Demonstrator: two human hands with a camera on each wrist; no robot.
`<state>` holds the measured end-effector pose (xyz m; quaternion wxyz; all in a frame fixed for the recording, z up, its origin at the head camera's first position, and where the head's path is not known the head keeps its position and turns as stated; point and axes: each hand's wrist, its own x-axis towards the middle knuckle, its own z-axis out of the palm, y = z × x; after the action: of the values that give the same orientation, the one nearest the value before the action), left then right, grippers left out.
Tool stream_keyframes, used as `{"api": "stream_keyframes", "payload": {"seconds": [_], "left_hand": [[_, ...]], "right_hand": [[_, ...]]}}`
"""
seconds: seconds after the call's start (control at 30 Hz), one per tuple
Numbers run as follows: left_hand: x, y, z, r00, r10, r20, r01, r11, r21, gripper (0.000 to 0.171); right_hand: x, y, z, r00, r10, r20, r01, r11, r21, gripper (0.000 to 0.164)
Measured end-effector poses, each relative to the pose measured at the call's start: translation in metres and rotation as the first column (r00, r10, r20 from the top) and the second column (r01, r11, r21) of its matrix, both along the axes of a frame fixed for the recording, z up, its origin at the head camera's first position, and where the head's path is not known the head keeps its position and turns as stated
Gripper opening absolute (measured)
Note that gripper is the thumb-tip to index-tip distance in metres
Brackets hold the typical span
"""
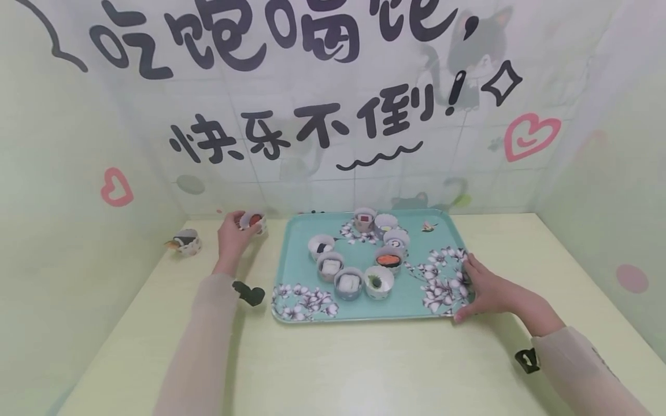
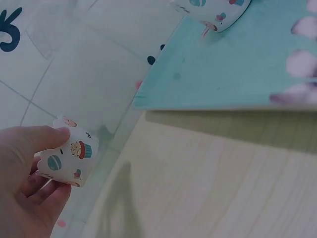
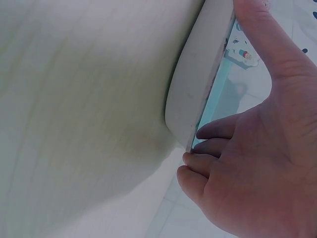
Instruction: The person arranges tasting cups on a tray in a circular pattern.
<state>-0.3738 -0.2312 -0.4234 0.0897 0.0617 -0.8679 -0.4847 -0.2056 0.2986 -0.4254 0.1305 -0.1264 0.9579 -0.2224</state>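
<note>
My left hand (image 1: 232, 242) is at the back left of the table, gripping a paper baking cup (image 1: 262, 225) with a red-topped piece inside. In the left wrist view, thumb and fingers close round this cup (image 2: 79, 151), printed with cupcakes and macarons. My right hand (image 1: 496, 293) rests against the right side of the turquoise floral tray (image 1: 302, 271). Its fingers lie along the tray's edge and its thumb reaches the front right corner. Several baking cups with toy-like sushi pieces form a rough ring on the tray, among them one with an orange-topped piece (image 1: 388, 261).
Another baking cup (image 1: 191, 247) with a dark-wrapped piece stands at the table's left edge. Pale wood table (image 1: 364, 364) extends in front of the tray. A printed curtain (image 1: 322, 190) hangs behind the table, with similar panels at both sides.
</note>
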Motion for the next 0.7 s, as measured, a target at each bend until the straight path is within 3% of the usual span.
{"api": "stream_keyframes", "payload": {"seconds": [0.37,0.7], "left_hand": [[-0.007,0.045,0.012,0.993,-0.098,-0.067,0.096,0.995,-0.030,0.061],[-0.011,0.084,0.013,0.982,-0.190,0.005,0.190,0.979,-0.075,0.063]], "right_hand": [[0.000,0.003,-0.005,1.000,-0.004,0.007,0.004,1.000,-0.016,0.137],[-0.001,0.003,-0.004,1.000,-0.001,0.002,0.001,1.000,-0.020,0.137]]}}
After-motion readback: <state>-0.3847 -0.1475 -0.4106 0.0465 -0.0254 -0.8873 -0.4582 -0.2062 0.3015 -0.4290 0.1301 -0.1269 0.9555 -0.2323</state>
